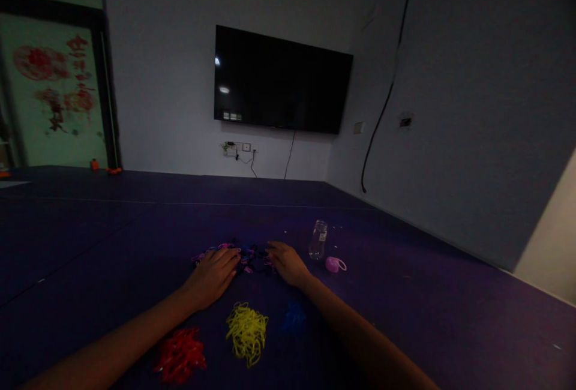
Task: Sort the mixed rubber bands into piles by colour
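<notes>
Nearest, on the purple surface (427, 318), lies the red pile (181, 356), made of many small pcs, close beside the inner side of the left arm. To the right of it, btwn the two arms, is the yellow pile (247, 333) of thin loops, loosely heaped. Further right, near the right arm, is the blue pile (294, 316); it is dark, so its pcs are hard to tell apart.

Beyond these lies the mixed pile (250, 258), w/ pink, purple, blue & dark pcs, spread in a flat band. The L hand (215, 276) rests palm down over its left part, fingers stretched & close together. The R hand (288, 264) is at its right end, fingers a bit bent, tips among the pcs. If either hand pinches a pc, I cannot tell. Btwn the hands, the middle of this pile is uncovered.

To the right of the R hand, apart from it, is the pink lid (333, 264) w/ a loop; just beside it stands the clear bottle (317, 241), upright, w/ a small label.

Far behind, the black TV (283, 81) hangs on the wall (162, 78), above the sockets (246, 147). Far left is the door (27, 120) w/ red decor.
</notes>
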### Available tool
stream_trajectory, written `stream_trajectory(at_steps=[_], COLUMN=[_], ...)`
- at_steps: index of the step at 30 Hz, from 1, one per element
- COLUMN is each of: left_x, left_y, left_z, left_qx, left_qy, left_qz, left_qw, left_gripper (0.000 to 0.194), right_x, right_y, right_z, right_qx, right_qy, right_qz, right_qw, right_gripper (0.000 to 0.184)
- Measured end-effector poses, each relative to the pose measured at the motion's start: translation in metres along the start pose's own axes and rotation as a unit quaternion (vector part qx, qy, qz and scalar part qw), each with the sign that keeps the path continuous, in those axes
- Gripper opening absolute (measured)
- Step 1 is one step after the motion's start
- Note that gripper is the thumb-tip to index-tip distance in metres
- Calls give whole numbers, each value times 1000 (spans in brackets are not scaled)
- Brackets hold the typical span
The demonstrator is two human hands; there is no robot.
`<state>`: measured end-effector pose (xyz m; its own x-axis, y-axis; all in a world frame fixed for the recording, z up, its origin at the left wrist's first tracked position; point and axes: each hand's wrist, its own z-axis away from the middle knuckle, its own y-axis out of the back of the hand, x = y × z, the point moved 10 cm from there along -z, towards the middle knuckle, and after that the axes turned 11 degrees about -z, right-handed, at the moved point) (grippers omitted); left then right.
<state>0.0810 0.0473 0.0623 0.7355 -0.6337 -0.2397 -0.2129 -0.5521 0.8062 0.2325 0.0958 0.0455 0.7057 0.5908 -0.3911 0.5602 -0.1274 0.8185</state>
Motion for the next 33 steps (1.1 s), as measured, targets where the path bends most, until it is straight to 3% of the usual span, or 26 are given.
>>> stream_trajectory(at_steps=[2, 8, 14, 18, 22, 24, 27, 29, 33], left_x=[3, -15, -20, -22, -24, -26, -27, -26, -25], left_y=[0, -13, -23, -20, -21, -22, -23, -24, -22], left_z=[-4, -9, -7, -6, -5, -4, -4, -5, -5], left_qx=[-8, 6, -8, 7, 30, 33, 27, 17, 7], left_qy=[-18, 30, 39, 43, 41, 43, 47, 42, 41], left_qz=[6, 44, 61, 67, 81, 84, 87, 93, 93], left_qw=[1000, 999, 997, 997, 995, 995, 995, 995, 995], left_gripper=[31, 30, 29, 28, 28, 29, 28, 27, 27], right_x=[0, -4, -12, -14, -10, -2, 26, 42, 53], right_y=[-1, -5, -4, 5, 18, 25, 31, 29, 23], right_z=[-2, -1, -1, 2, 7, 9, 12, 15, 17], right_qx=[0, -13, -11, 27, 93, 133, 186, 194, 173], right_qy=[1, 7, 34, 54, 61, 41, -52, -112, -152], right_qz=[8, 49, 82, 48, -54, -119, -221, -277, -327], right_qw=[1000, 999, 996, 997, 992, 983, 956, 934, 916], right_gripper=[39, 37, 30, 27, 25, 24, 20, 21, 35])
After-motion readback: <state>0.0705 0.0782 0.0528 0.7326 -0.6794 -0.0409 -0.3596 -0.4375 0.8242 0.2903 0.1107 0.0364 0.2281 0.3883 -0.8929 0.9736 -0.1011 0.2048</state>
